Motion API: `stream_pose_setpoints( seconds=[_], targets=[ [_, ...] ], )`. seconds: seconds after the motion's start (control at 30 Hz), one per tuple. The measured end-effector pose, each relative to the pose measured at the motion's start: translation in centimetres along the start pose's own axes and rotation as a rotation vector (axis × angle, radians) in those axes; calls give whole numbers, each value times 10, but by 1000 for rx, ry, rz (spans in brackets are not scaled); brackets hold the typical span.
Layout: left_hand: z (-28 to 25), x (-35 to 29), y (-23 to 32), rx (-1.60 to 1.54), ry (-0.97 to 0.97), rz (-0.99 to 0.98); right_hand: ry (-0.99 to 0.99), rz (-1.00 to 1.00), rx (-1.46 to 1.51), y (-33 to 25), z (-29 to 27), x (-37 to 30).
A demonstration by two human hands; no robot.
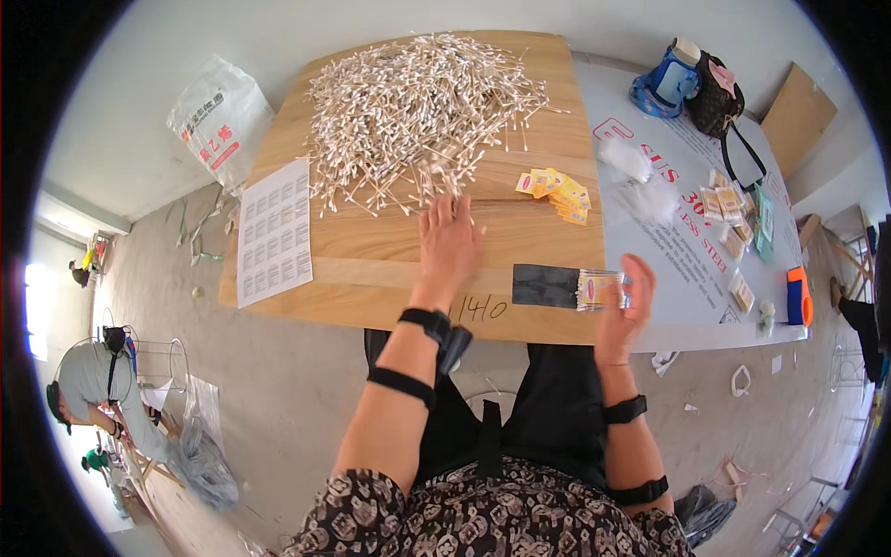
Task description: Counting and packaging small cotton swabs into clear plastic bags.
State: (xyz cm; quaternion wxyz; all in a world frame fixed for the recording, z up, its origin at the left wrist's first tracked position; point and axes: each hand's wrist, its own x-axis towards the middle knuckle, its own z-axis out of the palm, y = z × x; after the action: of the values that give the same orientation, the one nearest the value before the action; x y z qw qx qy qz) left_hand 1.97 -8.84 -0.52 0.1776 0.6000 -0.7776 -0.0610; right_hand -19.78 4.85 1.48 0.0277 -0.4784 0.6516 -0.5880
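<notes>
A large heap of cotton swabs (418,111) covers the far part of the wooden table (362,288). My left hand (450,246) reaches to the heap's near edge, its fingers stretched out and touching the loose swabs there. At the table's near right, my right hand (626,306) pinches the right end of a small clear packet (594,290) with a yellow label inside. The packet's left end lies by a black rectangular strip (543,285). Beyond it, several loose yellow cards (560,192) are spread on the wood.
A printed sheet (276,232) lies at the left. The grey-covered surface (668,269) on the right holds filled packets (729,209), an orange-and-blue tape dispenser (798,297), a dark bag (715,97) and white fluffy clumps (626,160). A plastic sack (223,121) stands left; another person (102,381) bends at far left.
</notes>
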Motion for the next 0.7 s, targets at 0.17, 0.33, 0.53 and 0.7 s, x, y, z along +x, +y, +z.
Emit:
stream_pose_setpoints(
  seconds=[0.17, 0.33, 0.53, 0.7],
  targets=[
    [-5, -63, 23, -33, 14, 37, -449, 171, 180, -26, 46, -21],
    [-7, -80, -5, -206, 136, 100, -471, 76, 108, -26, 101, -34],
    [-3, -57, -33, -495, 286, 47, -422, -30, -219, -32, 148, -6],
    [4, -60, -47, -723, 371, -126, -510, 18, -262, -29, 147, -2]
  ],
)
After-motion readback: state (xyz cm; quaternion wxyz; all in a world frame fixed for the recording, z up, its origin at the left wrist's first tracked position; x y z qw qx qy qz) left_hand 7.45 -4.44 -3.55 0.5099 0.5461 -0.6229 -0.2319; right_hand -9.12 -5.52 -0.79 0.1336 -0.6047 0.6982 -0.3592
